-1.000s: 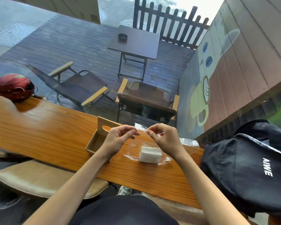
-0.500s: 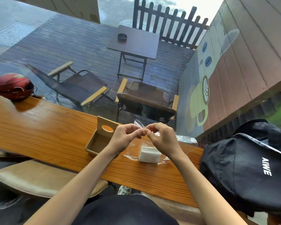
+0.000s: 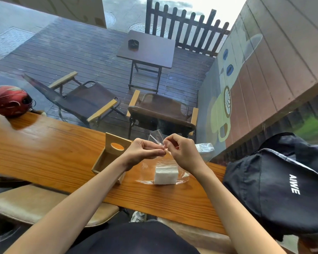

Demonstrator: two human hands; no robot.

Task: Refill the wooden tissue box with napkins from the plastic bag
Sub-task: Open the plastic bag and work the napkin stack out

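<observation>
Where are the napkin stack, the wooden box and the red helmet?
napkin stack (image 3: 166, 175): head view, front face.
wooden box (image 3: 116, 140): head view, upright lid panel.
red helmet (image 3: 7, 99): head view, top shell.

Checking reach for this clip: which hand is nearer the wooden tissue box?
Left. The left hand hovers just right of the wooden tissue box, forearm crossing its near corner; the right hand is farther right, above the napkins.

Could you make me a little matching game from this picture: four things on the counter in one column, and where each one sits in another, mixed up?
Things:
1. red helmet
2. black backpack
3. wooden tissue box
4. napkins

Places:
A. inside the clear plastic bag
B. far left end of the counter
C. right end of the counter
D. just left of the bag, lid open

Pairs: 1-B, 2-C, 3-D, 4-A
</observation>
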